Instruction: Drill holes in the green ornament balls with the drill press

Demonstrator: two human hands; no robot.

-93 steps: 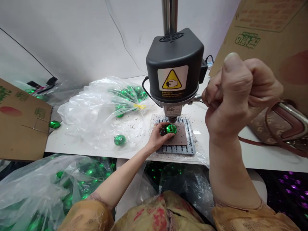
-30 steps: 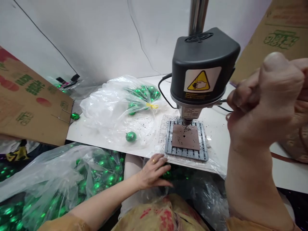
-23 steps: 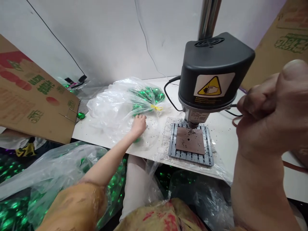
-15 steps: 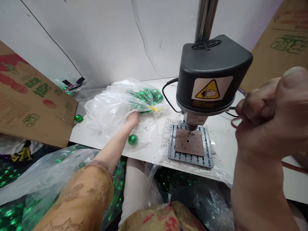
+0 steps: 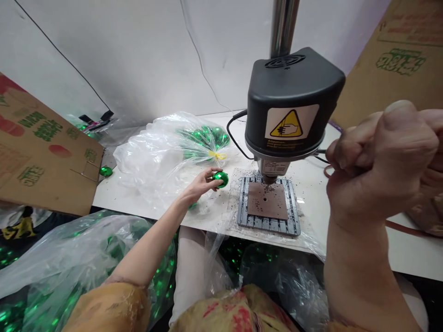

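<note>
A black drill press (image 5: 294, 83) with a steel column is mounted on a white bench (image 5: 413, 256); all places here are given from the viewer's side of that drill press. A shiny green ball (image 5: 220, 180) is held just left of the drill press's slotted base plate (image 5: 244, 216), above the bench. It is grasped by the left hand (image 5: 203, 182), pinched between thumb and fingers. To the right of the drill press head, a metal lever (image 5: 321, 151) is gripped by the right hand (image 5: 384, 157), whose fist is clenched around it; the lever's end is hidden by the fingers.

Below the drill press's chuck (image 5: 270, 177), a brown square pad (image 5: 268, 210) with a small hole is laid on the base plate, and both are strewn with dark chips. On the drill press's front, a yellow hand-warning sticker (image 5: 291, 123) is displayed. Farther left of the drill press, a clear plastic bag (image 5: 148, 152) of green balls is fastened with a yellow tie (image 5: 217, 156). Another ball (image 5: 193, 205), partly hidden by the left wrist, is seen nearer the drill press than a printed cardboard box (image 5: 51, 166) at far left.
</note>
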